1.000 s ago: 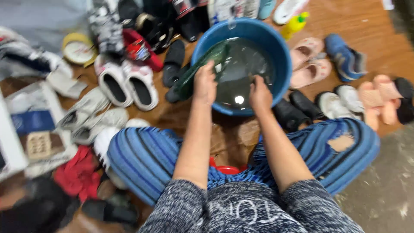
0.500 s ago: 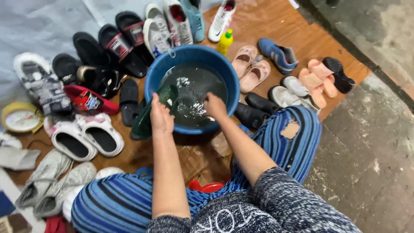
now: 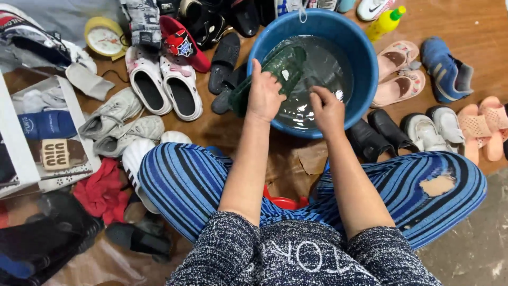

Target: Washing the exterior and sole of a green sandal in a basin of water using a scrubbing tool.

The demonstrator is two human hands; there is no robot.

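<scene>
Green slipper — wet, translucent, tilted

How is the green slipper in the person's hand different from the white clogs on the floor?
The dark green rubber slipper is tilted over the water in the round blue plastic basin; the white rubber clogs lie flat on the wooden floor. The left hand grips the slipper, with the right hand beside it; nobody touches the clogs. The slipper is single; the clogs are a pair. Both are open slip-on footwear.
</scene>
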